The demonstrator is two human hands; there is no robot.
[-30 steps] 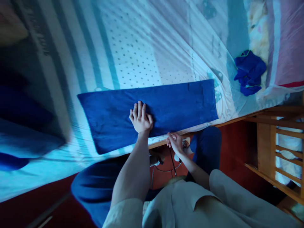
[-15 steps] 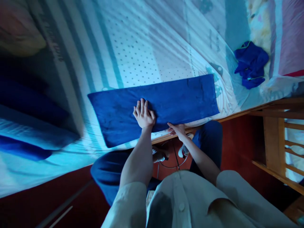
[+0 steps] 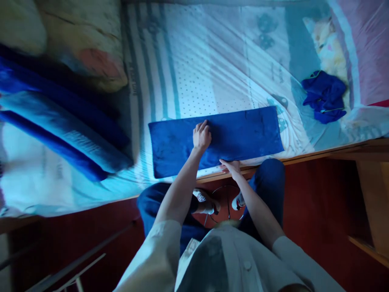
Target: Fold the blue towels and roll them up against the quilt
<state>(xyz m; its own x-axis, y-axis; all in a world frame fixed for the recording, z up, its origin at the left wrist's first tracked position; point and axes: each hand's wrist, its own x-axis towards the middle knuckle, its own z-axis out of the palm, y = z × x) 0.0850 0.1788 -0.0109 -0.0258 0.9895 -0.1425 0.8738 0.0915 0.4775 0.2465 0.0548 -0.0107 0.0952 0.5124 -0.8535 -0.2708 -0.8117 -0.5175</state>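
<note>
A long blue cloth (image 3: 249,129), folded like a towel, lies flat along the near edge of the bed. My left hand (image 3: 202,136) rests on top of it, left of its middle, with bent fingers touching the fabric and none of it visibly lifted. At the cloth's near edge is my right hand (image 3: 231,168), its thumb over the edge and the other fingers lower, partly hidden. The thumb and fingers appear to hold that edge.
A crumpled blue garment (image 3: 324,96) lies to the right on the patterned bedsheet (image 3: 225,52). Rolled or folded blue fabrics (image 3: 88,136) lie at left, near pillows (image 3: 88,48). The wooden bed edge (image 3: 322,156) runs in front of my knees.
My left hand has slid over the cloth, its fingers going from spread flat to bent. My right hand keeps to the near edge. The view has shifted left, showing more fabrics and pillows.
</note>
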